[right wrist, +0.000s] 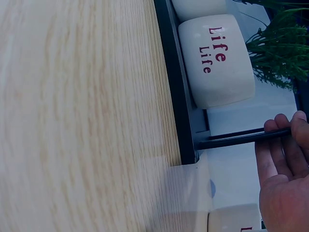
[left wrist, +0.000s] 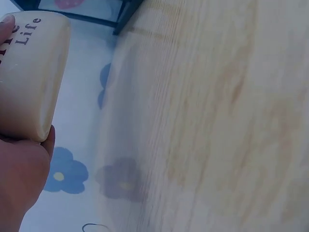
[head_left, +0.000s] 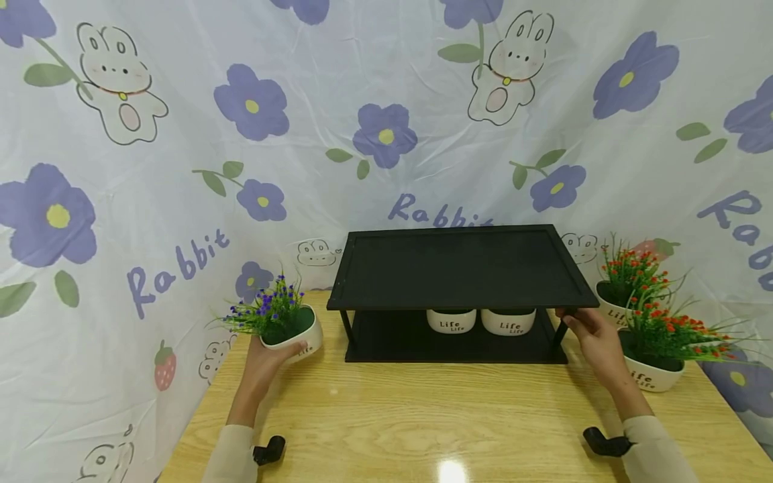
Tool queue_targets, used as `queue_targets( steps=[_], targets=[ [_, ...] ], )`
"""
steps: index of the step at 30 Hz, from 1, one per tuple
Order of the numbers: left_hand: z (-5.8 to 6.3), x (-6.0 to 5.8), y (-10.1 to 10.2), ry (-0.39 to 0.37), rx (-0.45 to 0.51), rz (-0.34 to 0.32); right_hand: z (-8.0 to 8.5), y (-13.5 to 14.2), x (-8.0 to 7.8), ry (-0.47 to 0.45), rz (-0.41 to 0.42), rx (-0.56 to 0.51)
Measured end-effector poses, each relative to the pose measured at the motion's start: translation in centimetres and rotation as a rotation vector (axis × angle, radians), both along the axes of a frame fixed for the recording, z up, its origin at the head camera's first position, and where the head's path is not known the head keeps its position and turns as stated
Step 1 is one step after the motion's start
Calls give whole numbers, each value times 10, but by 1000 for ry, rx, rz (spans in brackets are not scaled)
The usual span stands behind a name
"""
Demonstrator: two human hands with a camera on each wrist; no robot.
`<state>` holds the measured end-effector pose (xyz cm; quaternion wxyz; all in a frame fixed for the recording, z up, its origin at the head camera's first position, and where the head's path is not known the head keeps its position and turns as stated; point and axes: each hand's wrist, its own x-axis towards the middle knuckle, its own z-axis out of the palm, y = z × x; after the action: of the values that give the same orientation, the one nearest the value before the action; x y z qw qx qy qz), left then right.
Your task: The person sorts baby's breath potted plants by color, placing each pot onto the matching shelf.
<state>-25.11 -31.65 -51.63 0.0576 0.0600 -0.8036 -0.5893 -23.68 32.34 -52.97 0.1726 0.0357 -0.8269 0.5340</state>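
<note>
At the left of the table, my left hand (head_left: 266,365) grips a white "Life" flowerpot (head_left: 312,337) with purple flowers (head_left: 268,305), thumb across its front. The left wrist view shows the pot's (left wrist: 31,87) underside edge, apparently off the tabletop. My right hand (head_left: 598,345) holds the front right post (right wrist: 236,139) of a black two-level shelf (head_left: 459,268), fingers around its upper part. On the shelf's lower level stand two white pots (head_left: 451,323) (head_left: 508,323); the upper board hides their plants in the head view.
Right of the shelf, close to my right forearm, stand two white pots with red flowers (head_left: 679,329). A cloth backdrop (head_left: 386,67) with rabbits and flowers hangs behind the wooden table (head_left: 423,409). Black pieces (head_left: 270,451) are fixed near both cuffs.
</note>
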Motion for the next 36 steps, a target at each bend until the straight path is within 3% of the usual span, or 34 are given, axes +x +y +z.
queue_targets(
  steps=[10, 19, 27, 36],
  targets=[
    [5, 20, 17, 43, -21, -37, 1, -3, 1, 16, 0, -3],
    [11, 35, 38, 33, -32, -77, -1, 0, 0, 6, -2, -13],
    [16, 39, 61, 42, -66, -137, 0, 1, 1, -12, -3, 2],
    [16, 40, 86, -4, -142, -174, 0, -1, 1, 3, 23, -32]
  ],
)
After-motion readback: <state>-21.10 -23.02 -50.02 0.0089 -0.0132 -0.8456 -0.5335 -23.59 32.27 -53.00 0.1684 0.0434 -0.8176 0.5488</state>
